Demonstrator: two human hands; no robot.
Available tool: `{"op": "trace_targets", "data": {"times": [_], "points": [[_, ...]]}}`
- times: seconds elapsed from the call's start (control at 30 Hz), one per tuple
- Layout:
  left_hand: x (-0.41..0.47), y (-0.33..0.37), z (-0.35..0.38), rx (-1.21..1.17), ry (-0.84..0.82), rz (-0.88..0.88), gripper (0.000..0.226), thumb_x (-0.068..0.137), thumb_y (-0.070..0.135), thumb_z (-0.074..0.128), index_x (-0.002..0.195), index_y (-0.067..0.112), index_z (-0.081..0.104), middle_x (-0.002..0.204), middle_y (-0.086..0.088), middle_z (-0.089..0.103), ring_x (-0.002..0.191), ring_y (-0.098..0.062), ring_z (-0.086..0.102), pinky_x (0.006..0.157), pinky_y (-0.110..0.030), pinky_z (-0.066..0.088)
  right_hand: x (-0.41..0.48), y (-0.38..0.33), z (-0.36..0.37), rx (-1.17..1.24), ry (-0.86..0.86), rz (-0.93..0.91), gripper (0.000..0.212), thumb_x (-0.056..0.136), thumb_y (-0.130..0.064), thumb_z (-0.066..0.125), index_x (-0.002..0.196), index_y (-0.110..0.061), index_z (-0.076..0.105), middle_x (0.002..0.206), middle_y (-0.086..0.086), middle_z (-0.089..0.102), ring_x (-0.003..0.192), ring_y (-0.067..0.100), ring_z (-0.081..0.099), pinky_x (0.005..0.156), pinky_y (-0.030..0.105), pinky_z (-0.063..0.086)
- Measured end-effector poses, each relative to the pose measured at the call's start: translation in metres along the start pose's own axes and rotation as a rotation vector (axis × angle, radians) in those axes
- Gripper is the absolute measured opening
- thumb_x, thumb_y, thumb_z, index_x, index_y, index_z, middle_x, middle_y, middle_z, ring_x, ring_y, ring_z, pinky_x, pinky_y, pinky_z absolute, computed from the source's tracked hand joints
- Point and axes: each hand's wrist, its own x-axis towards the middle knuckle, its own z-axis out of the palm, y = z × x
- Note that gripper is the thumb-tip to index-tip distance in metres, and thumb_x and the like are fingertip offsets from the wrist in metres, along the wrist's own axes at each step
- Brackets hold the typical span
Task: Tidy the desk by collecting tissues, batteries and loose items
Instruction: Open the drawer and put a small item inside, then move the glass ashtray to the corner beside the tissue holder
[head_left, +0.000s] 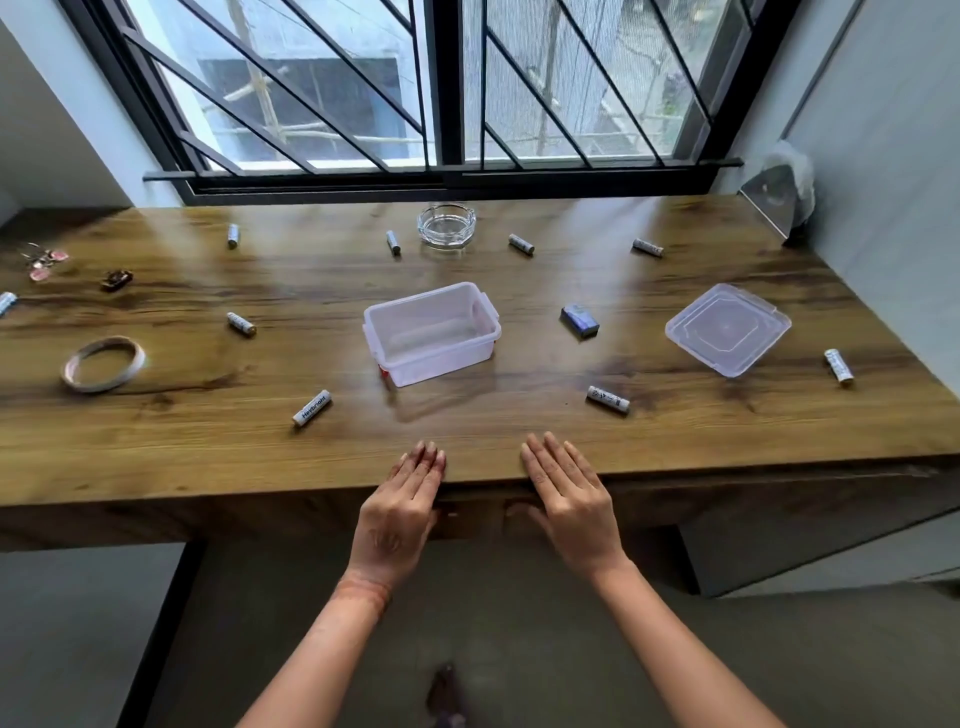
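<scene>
Resting flat on the near edge of the brown wood-grain desk (156, 457), the left hand (402, 512) and right hand (569, 504) hold nothing, fingers straight. Ahead, between them, stands the clear rectangular plastic container (431, 358), open-topped. A white cylindrical battery (311, 408) with dark lettering lies ahead-left of the left hand; another white battery (608, 399) lies ahead-right of the right hand. Farther right sits the clear square plastic lid (727, 327).

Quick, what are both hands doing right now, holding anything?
Left hand: open, fingers straight at the near edge of the desk, holding nothing.
Right hand: open, fingers straight at the same edge, holding nothing.
</scene>
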Motion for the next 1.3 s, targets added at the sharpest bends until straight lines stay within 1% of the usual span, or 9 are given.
{"op": "trace_targets", "data": {"times": [0.13,0.23,0.4,0.5,0.63,0.73,0.9,1.07,1.3], "points": [[0.004,0.004,0.007,-0.024,0.172,-0.006,0.041,0.072,-0.004,0.058,0.112,-0.001,0.064,0.114,-0.018,0.066,0.105,-0.028,0.065,0.113,-0.030,0.019,-0.002,0.001,0.014,-0.025,0.103,0.003,0.066,0.067,-0.010,0.083,0.126,-0.008,0.053,0.125,0.008,0.061,0.121,0.023,0.053,0.109,0.036,0.033],[0.003,0.003,0.011,-0.004,0.184,-0.008,0.038,0.077,0.001,0.046,0.111,-0.001,0.065,0.113,-0.018,0.066,0.105,-0.028,0.064,0.112,-0.028,0.019,-0.001,0.001,0.017,-0.028,0.149,0.001,0.059,0.070,-0.008,0.080,0.125,-0.009,0.055,0.124,0.007,0.062,0.120,0.022,0.054,0.107,0.036,0.037],[0.004,0.004,0.008,0.013,0.206,-0.022,0.039,0.075,-0.002,0.048,0.111,-0.001,0.065,0.113,-0.018,0.067,0.104,-0.027,0.065,0.114,-0.024,0.017,0.003,0.000,0.011,-0.021,0.178,0.012,0.043,0.078,-0.003,0.070,0.119,-0.010,0.062,0.123,0.006,0.062,0.118,0.023,0.056,0.103,0.037,0.041],[0.006,0.008,0.002,-0.011,0.149,-0.063,0.050,0.060,-0.007,0.073,0.109,-0.001,0.066,0.111,-0.017,0.068,0.102,-0.027,0.066,0.103,-0.030,0.039,0.004,-0.005,0.006,-0.005,0.095,0.046,0.049,0.073,-0.003,0.074,0.120,-0.009,0.061,0.123,0.007,0.062,0.118,0.024,0.056,0.108,0.036,0.034],[0.008,0.020,-0.017,-0.006,-0.042,-0.139,0.075,0.045,0.034,0.090,0.109,0.002,0.067,0.111,-0.014,0.068,0.105,-0.026,0.065,0.089,-0.041,0.050,0.009,-0.009,-0.015,0.078,-0.091,0.092,0.065,0.061,-0.030,0.084,0.118,-0.007,0.062,0.121,0.009,0.063,0.114,0.024,0.059,0.109,0.037,0.034],[0.010,0.026,-0.034,0.004,-0.010,-0.161,0.073,0.072,0.058,0.061,0.119,0.003,0.061,0.124,-0.011,0.060,0.122,-0.029,0.053,0.104,-0.039,0.041,0.017,-0.011,-0.029,0.132,-0.114,0.138,0.061,0.083,-0.052,0.050,0.118,-0.005,0.060,0.125,0.011,0.060,0.119,0.026,0.055,0.102,0.042,0.039],[0.046,0.023,-0.066,-0.055,0.165,-0.178,0.066,0.080,0.049,0.047,0.125,0.001,0.054,0.135,-0.012,0.045,0.131,-0.030,0.035,0.103,-0.050,0.036,0.057,-0.006,-0.046,0.234,-0.083,0.166,0.063,0.095,-0.052,0.025,0.117,-0.004,0.060,0.127,0.014,0.058,0.126,0.028,0.047,0.103,0.044,0.038],[0.111,-0.004,-0.068,-0.168,0.181,-0.257,0.068,0.085,0.048,0.043,0.132,0.000,0.046,0.136,-0.014,0.051,0.135,-0.030,0.032,0.106,-0.045,0.032,0.124,0.009,-0.042,0.303,-0.025,0.218,0.049,0.092,-0.044,0.037,0.117,-0.008,0.060,0.129,0.012,0.057,0.130,0.026,0.041,0.105,0.039,0.032],[0.220,-0.064,-0.056,-0.413,0.118,-0.381,0.064,0.092,0.031,0.052,0.145,0.008,0.026,0.152,-0.008,0.030,0.143,-0.019,0.021,0.112,-0.030,0.024,0.235,0.050,0.003,0.451,-0.018,0.322,0.032,0.085,-0.018,0.061,0.112,-0.002,0.062,0.128,0.016,0.057,0.128,0.031,0.046,0.103,0.042,0.038]]}}
